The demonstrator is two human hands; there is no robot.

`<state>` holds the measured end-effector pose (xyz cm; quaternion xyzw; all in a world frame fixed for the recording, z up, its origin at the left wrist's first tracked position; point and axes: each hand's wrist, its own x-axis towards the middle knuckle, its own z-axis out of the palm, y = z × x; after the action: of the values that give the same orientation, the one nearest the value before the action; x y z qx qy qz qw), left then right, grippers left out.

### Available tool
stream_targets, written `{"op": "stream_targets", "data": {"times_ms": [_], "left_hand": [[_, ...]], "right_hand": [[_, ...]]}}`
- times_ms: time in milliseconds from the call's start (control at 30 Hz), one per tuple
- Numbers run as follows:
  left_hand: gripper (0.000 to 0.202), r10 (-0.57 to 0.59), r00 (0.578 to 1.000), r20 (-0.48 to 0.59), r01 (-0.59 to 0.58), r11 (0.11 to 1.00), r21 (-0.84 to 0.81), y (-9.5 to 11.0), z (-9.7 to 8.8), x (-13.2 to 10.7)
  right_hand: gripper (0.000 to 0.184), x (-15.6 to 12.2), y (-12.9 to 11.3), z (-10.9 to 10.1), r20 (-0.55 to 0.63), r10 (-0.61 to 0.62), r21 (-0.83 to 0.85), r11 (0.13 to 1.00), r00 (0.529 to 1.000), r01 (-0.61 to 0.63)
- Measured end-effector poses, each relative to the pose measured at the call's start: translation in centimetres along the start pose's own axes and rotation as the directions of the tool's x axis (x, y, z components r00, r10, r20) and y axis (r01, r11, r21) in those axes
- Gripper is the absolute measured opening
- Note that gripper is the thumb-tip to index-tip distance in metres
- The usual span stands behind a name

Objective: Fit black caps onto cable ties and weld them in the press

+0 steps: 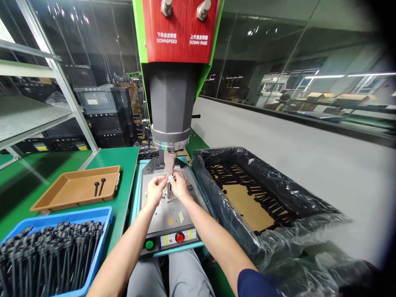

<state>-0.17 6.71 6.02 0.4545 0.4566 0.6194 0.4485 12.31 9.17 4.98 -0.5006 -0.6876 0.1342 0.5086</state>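
Note:
My left hand [155, 191] and my right hand [180, 186] meet at the metal fixture [168, 193] under the press's narrow tip [170, 161]. Both have thumb and fingers pinched together around a small pale or shiny piece [170, 176], too small to name. The fingertips hide most of it, and I cannot tell whether it touches the fixture. Around the fixture lies a grey metal base plate [154, 214]. Above it hangs the dark press head [171, 99] of a red and green machine [177, 45].
A green button [149, 245] and a red button [179, 237] sit at the machine's front. To the left are a brown tray [68, 200] with two black parts and a blue bin [107, 218] of black ribbed parts. A plastic-lined box [216, 198] with black parts stands right.

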Motion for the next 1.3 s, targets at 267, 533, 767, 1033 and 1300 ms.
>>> {"op": "stream_targets", "data": {"times_ms": [267, 533, 767, 1033, 1300], "left_hand": [[0.035, -0.023, 1.000, 0.006, 0.022, 0.996, 0.085, -2.6, -1.2, -1.3], [0.030, -0.071, 0.997, -0.002, 0.070, 0.978, 0.194, -2.9, -2.9, -3.9], [0.022, 0.000, 0.989, 0.151, -0.043, 0.959, 0.281, -1.2, -4.4, -11.6], [0.020, 0.102, 0.969, 0.224, -0.172, 0.932, 0.319, 0.0, -4.0, -15.0], [0.015, 0.129, 0.966, 0.225, -0.212, 0.893, 0.398, 0.9, -5.9, -16.2]], "right_hand": [[0.025, -7.7, 0.4, -2.1, 0.011, 0.205, 0.175, 0.963, 0.979, -0.203], [0.029, -10.9, -1.1, -4.4, 0.207, 0.327, 0.502, 0.773, 0.922, -0.387], [0.032, -11.8, -4.6, -5.5, 0.178, 0.174, 0.468, 0.850, 0.968, -0.239], [0.025, -13.0, -8.7, -5.0, 0.120, 0.046, 0.362, 0.928, 0.992, -0.087], [0.040, -13.4, -8.6, -4.7, 0.349, 0.020, 0.475, 0.858, 0.937, -0.196]]}}
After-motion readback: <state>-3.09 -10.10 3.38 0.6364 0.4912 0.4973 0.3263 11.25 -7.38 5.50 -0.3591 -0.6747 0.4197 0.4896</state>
